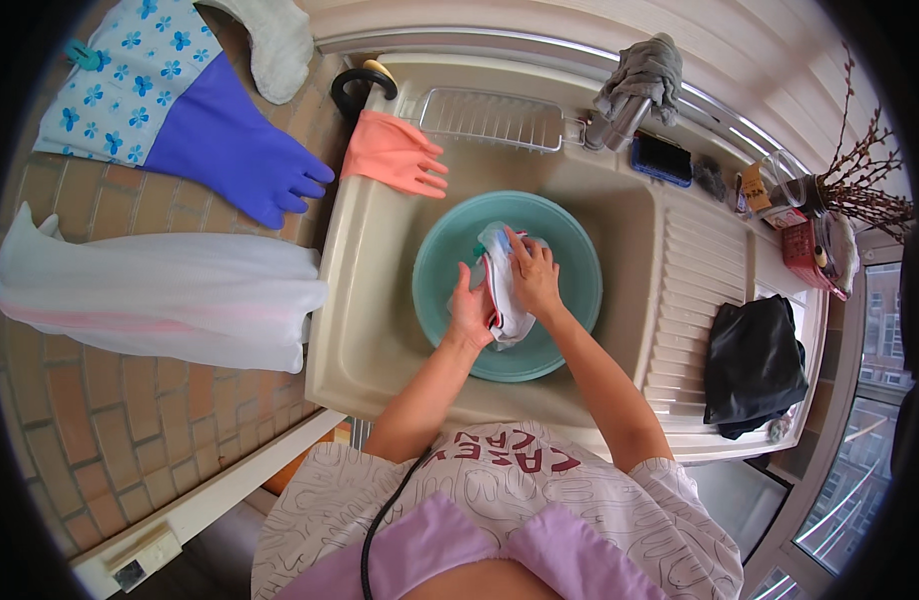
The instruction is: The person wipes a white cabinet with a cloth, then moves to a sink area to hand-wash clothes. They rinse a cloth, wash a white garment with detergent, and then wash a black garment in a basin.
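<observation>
A wet white cloth (pixel 510 309) with red and dark blue striped edging is between my hands, over a round teal plastic basin (pixel 579 334). My left hand (pixel 472 309) supports it from the left, palm turned up and thumb raised; its fingers go out of sight under the fabric. From the right, my right hand (pixel 536 279) lies on top, fingers bent against the cloth. A small green patch shows beside the fabric near the left thumb. The basin stands inside a beige sink (pixel 384 300).
An orange rubber glove (pixel 392 154) hangs over the sink's left rim. A wire rack (pixel 493 120) spans the back. Grey cloth (pixel 647 71) drapes the faucet (pixel 617 127). Right, a ribbed drainboard (pixel 692 300) carries black fabric (pixel 756 360). A purple glove (pixel 234 150) hangs by the tiled wall (pixel 129 397).
</observation>
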The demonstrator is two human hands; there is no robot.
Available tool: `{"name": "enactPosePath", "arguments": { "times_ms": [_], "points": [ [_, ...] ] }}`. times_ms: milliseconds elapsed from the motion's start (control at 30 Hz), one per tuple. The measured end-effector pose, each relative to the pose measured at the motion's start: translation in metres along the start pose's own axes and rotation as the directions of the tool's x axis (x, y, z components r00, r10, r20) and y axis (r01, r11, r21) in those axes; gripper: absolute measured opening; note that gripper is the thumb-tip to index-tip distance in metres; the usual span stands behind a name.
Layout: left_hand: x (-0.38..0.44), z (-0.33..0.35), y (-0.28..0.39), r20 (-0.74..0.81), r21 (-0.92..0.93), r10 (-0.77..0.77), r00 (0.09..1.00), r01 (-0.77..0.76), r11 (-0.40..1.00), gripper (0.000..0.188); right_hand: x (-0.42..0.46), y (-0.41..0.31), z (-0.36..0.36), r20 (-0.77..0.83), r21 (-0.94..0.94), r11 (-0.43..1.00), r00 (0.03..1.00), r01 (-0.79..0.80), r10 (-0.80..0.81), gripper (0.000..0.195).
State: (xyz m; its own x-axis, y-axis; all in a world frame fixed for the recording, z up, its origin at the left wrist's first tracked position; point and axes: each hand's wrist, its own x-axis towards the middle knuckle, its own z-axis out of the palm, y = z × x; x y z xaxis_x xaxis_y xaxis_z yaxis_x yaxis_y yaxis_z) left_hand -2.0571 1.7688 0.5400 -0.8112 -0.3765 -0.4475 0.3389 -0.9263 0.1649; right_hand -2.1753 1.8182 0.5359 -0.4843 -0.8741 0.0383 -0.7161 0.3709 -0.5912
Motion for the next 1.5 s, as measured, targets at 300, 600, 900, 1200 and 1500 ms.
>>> {"name": "enactPosePath", "arguments": {
  "times_ms": [300, 600, 900, 1200, 1500],
  "points": [
    [0.007, -0.021, 0.002, -0.097, 0.026, 0.084, 0.992, -0.082, 0.996, 0.077, -0.029, -0.036, 0.002, 0.08, -0.035, 0.981, 0.979, 0.188, -0.185, 0.05],
    [-0.006, 0.007, 0.003, -0.002, -0.025, -0.034, 0.999, 0.034, 0.999, 0.091, -0.002, 0.024, 0.009, 0.131, 0.056, 0.984, 0.979, -0.166, 0.158, 0.043],
    [0.001, -0.003, -0.004, -0.071, 0.039, -0.012, 0.997, 0.015, 0.999, 0.078, 0.0, 0.037, -0.002, 0.147, 0.491, 0.846, 0.977, -0.209, 0.155, 0.043],
    [0.015, -0.026, 0.003, -0.122, 0.016, 0.186, 0.975, -0.185, 0.983, 0.04, -0.005, 0.015, -0.01, 0.032, 0.442, 0.887, 0.985, 0.136, -0.167, 0.041],
    [0.005, -0.011, 0.001, -0.078, 0.089, 0.098, 0.992, -0.091, 0.992, 0.042, -0.002, -0.012, 0.008, 0.034, -0.109, 0.992, 0.997, 0.066, -0.063, 0.049]
  ]
}}
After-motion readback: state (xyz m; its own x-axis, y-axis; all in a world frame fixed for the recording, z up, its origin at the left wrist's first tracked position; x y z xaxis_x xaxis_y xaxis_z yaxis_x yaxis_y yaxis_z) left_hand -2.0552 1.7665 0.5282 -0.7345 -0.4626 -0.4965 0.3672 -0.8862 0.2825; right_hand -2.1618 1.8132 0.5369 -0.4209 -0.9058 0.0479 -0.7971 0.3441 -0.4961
